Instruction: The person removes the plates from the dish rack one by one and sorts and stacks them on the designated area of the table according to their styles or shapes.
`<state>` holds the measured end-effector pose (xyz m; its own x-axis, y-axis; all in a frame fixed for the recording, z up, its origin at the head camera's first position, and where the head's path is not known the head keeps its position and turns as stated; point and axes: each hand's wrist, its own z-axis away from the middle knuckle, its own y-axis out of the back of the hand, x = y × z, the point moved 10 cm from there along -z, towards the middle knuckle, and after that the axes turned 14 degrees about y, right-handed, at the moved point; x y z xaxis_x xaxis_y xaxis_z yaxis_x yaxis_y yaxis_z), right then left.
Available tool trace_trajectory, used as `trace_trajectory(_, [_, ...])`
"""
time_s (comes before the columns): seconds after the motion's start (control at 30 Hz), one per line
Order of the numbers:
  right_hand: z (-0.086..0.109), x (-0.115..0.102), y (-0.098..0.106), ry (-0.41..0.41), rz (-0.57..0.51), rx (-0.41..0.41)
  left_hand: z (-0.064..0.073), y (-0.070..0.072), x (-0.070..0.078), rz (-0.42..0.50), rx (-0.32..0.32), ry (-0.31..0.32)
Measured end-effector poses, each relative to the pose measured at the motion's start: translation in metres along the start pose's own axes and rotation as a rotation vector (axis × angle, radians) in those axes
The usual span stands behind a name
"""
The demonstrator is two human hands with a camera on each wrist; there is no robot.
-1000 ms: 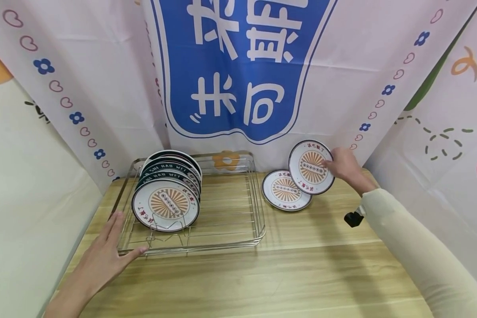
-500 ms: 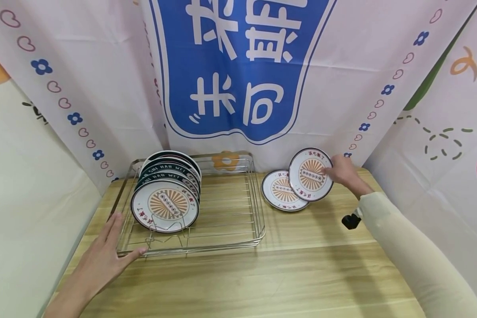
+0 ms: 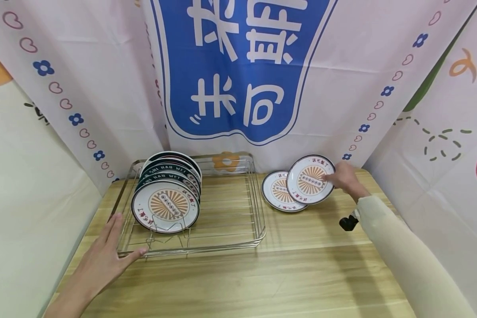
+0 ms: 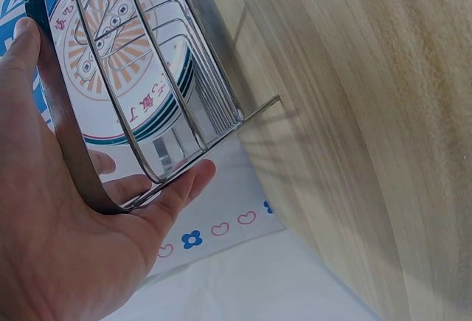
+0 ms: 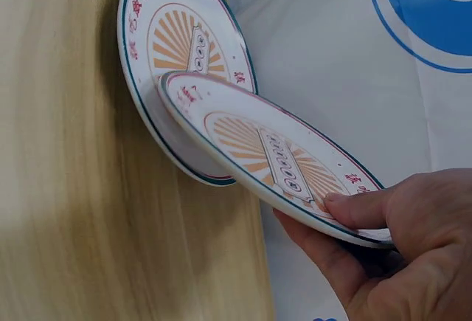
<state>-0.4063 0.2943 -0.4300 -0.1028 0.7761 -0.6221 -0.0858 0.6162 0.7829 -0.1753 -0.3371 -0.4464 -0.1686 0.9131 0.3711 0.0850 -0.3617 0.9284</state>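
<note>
My right hand [image 3: 343, 176] pinches the right rim of a white plate [image 3: 308, 176] with orange rays and red characters, thumb on its face and fingers beneath. The held plate is tilted and overlaps a matching plate [image 3: 276, 194] lying on the table; in the right wrist view its far rim is right at that lower plate [image 5: 177, 33]. My left hand [image 3: 99, 256] rests spread at the near left corner of a wire dish rack [image 3: 222, 247], thumb along the front rim and fingers along the side. Several plates [image 3: 167, 205] stand leaning together in the rack's left part.
The rack's right part shows bare wires over the wooden table [image 3: 262, 282]. A printed cloth [image 3: 234, 66] hangs close behind the rack and plates, with cloth walls at left and right. A small black device [image 3: 348, 223] sits at the right sleeve.
My right hand has lowered the held plate toward the lower plate, tilting it flatter. My left hand and the rack stay in place.
</note>
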Motion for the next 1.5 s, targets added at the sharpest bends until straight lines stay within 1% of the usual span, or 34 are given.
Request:
trace_trajectory(0.13, [0.002,0.010,-0.007,-0.021,-0.037,0.027,0.001,-0.001,0.001,0.003,0.002,-0.005])
trace_trajectory(0.33, [0.004,0.017,-0.018,-0.039,-0.025,0.027,0.001,-0.001,0.000,-0.002,-0.002,-0.001])
trace_trajectory(0.43, [0.002,0.022,-0.024,-0.053,-0.020,0.020,0.000,0.000,0.000,-0.003,0.001,0.002])
trace_trajectory(0.57, [-0.001,0.028,-0.032,-0.077,0.014,0.005,0.001,0.001,0.000,0.005,0.007,0.000])
trace_trajectory(0.77, [-0.002,0.029,-0.046,-0.093,0.073,-0.040,0.001,0.001,0.002,0.007,0.011,-0.013])
trace_trajectory(0.97, [-0.003,0.025,-0.062,-0.065,0.085,-0.087,0.001,0.001,0.001,0.007,0.012,-0.013])
trace_trajectory(1.13, [-0.001,0.026,-0.073,-0.059,0.066,-0.121,0.002,-0.001,0.000,0.011,0.009,-0.006])
trace_trajectory(1.37, [0.002,0.025,-0.081,-0.065,0.035,-0.124,0.001,-0.002,-0.001,0.001,-0.006,0.013])
trace_trajectory(1.5, [0.002,0.022,-0.084,-0.072,0.071,-0.139,0.000,-0.001,-0.002,-0.001,-0.008,0.014])
